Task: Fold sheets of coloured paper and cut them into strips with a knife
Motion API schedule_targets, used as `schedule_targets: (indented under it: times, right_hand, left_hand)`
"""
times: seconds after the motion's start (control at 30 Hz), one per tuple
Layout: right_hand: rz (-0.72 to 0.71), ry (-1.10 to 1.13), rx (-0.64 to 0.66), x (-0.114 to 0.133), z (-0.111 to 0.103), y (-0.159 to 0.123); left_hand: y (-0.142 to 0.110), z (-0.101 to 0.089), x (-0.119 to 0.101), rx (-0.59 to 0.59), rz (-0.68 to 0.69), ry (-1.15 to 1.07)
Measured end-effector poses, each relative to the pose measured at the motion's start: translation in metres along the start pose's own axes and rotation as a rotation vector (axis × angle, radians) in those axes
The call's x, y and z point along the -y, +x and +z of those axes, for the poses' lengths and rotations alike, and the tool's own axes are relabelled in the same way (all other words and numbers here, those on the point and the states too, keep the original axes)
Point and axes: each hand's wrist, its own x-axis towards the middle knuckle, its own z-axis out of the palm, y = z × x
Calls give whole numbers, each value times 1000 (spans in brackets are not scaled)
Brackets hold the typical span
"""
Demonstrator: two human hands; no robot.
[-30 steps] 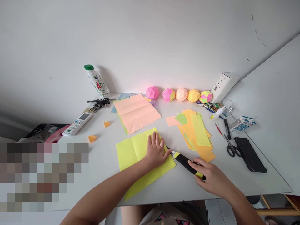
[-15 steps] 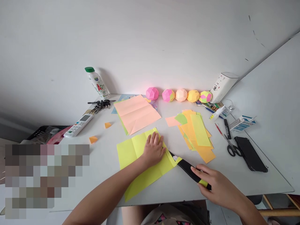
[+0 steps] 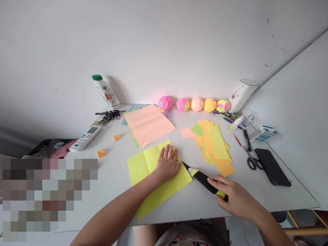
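A creased sheet of yellow-green paper (image 3: 139, 169) lies near the front of the table, its right edge folded over in a narrow strip. Flat on its upper right part rests my left hand (image 3: 167, 163), fingers stretched out and pressing it down. My right hand (image 3: 229, 195) is wrapped around a black and yellow utility knife (image 3: 206, 181). The knife's blade reaches the paper's folded right edge, beside my left fingers; its tip seems tucked into the fold. Behind the sheet lies a larger creased peach sheet (image 3: 150, 124).
Coloured paper strips (image 3: 217, 140) lie right of centre. Several faceted paper balls (image 3: 197, 104) line the wall. Scissors (image 3: 253, 163), a black phone-like object (image 3: 273, 167) and a marker (image 3: 247, 140) are at right. A bottle (image 3: 107, 94), keys (image 3: 110, 116) and a remote (image 3: 85, 138) stand or lie left.
My right hand and the utility knife have shifted slightly up and left along the folded edge. My left hand stays put on the paper. The view has moved a little.
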Motion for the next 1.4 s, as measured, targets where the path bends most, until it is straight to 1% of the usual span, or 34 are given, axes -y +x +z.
schedule_targets:
  times: [0.17,0.4,0.67,0.83,1.0,1.23,1.4]
  right_hand:
    - [24,-2,40,-1,-1,-5]
    - [58,-1,40,-3,-6,-9]
    - [38,-16,27,-8,-4,-2]
    - [25,-23,22,-10,-5,4]
    - [51,-2,66,-10,-6,9]
    - [23,7,32,-9,-2,16]
    - [29,17,51,-11,0,19]
  left_hand:
    - [0,-1,0,8,15,19]
    - [-1,1,1,2,17,3]
    - [0,-1,1,3,14,-4]
    - [0,-5,1,40,20,14]
    - [1,-8,0,58,21,27]
    - [2,-10,0,97,27,37]
    - [2,-9,0,91,24,39]
